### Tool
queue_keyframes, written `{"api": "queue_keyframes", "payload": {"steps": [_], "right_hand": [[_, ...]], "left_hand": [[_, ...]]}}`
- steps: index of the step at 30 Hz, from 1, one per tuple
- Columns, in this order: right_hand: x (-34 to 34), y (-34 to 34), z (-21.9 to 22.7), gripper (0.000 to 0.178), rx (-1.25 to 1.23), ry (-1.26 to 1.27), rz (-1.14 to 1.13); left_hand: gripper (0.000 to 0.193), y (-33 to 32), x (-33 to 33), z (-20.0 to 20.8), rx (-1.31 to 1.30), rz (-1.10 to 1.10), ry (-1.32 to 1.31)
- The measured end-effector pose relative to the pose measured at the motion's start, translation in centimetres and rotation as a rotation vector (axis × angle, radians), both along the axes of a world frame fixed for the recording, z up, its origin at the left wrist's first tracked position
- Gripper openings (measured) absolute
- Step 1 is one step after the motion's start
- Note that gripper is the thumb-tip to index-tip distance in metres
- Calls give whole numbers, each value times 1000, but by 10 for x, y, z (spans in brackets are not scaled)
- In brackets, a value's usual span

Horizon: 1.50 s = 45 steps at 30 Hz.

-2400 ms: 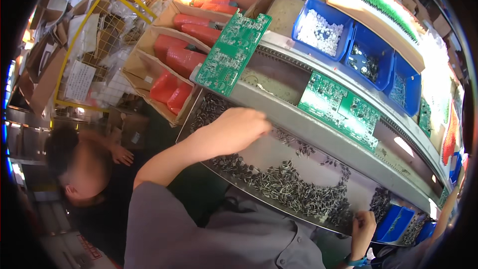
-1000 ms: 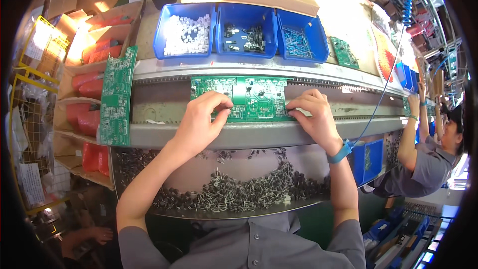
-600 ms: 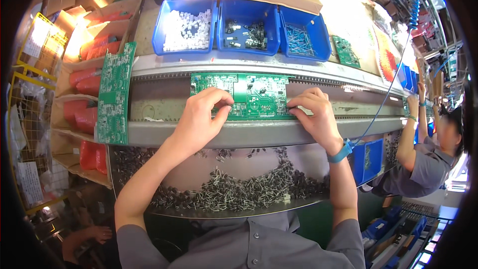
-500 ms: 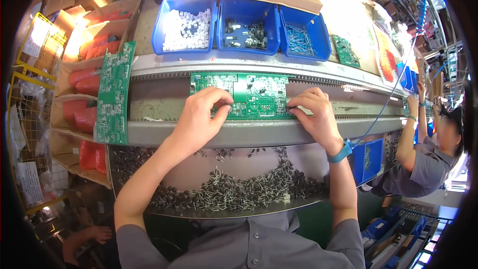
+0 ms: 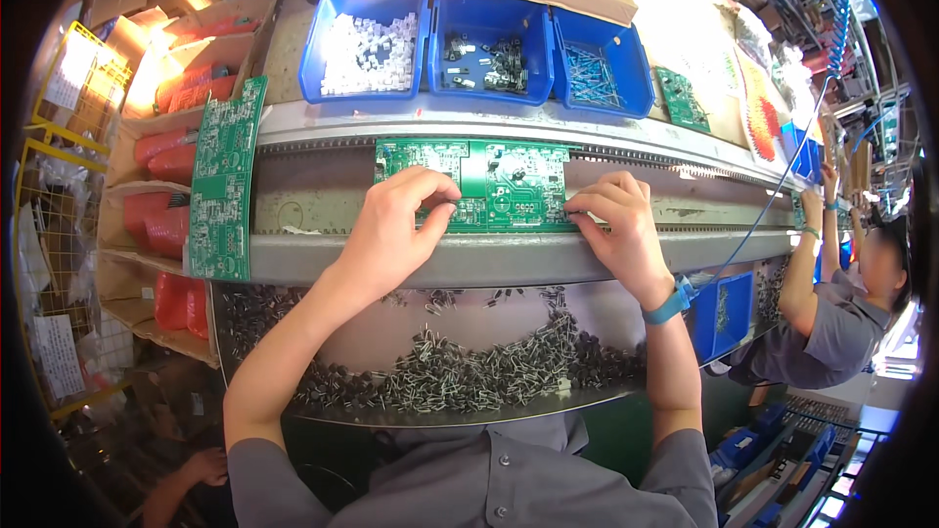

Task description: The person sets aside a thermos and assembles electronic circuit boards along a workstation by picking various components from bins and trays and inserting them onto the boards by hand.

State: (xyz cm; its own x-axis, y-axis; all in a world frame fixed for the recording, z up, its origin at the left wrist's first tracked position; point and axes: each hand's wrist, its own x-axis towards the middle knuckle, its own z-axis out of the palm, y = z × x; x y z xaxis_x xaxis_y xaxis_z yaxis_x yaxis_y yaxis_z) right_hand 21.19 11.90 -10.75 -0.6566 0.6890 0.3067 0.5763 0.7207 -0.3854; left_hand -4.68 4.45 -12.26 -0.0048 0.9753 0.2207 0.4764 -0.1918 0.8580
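Observation:
A green circuit board (image 5: 499, 186) with small parts on it lies across the rails of the conveyor, in front of me. My left hand (image 5: 411, 220) is over its left half, thumb and forefinger curled together close to the surface. At the board's right edge is my right hand (image 5: 618, 227), its thumb and fingertips drawn together. Whatever either pinch holds is too small or hidden to make out. A blue wrist strap (image 5: 669, 301) with a cord is round my right wrist. Below my hands, a metal tray (image 5: 381, 323) holds many loose black components with wire leads (image 5: 479, 372).
Behind the rail stand blue bins of white connectors (image 5: 367, 54), dark parts (image 5: 504, 64) and blue-bodied leaded parts (image 5: 592, 78). Another green board (image 5: 225, 186) leans beside cartons with red bags (image 5: 161, 230) at left. A co-worker (image 5: 831, 303) works at the far right.
My hands and the board stay almost in place, with only a slight shift of the view. At the lower left, another person's arm has moved a little lower.

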Motion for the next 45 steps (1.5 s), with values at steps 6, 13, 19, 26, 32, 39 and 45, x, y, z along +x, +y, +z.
{"api": "queue_keyframes", "payload": {"steps": [6,13,19,26,32,39,45], "right_hand": [[-2,-3,-2,21,85,-32,9],[-3,-8,-3,23,129,-66,51],[-5,-11,3,24,154,-99,18],[-4,-13,2,23,152,-77,-12],[-7,-12,0,21,148,-63,1],[-6,-12,-1,21,149,-66,-5],[-6,-12,-1,20,151,-67,-3]], "left_hand": [[9,0,-1,-1,3,-6,-2],[11,0,-2,-3,13,-4,17],[13,0,-1,-6,5,-12,14],[12,1,0,-5,-2,-26,15],[11,-1,0,-7,26,-16,47],[11,0,2,-8,19,-8,26],[11,0,2,-9,24,-11,33]]}}
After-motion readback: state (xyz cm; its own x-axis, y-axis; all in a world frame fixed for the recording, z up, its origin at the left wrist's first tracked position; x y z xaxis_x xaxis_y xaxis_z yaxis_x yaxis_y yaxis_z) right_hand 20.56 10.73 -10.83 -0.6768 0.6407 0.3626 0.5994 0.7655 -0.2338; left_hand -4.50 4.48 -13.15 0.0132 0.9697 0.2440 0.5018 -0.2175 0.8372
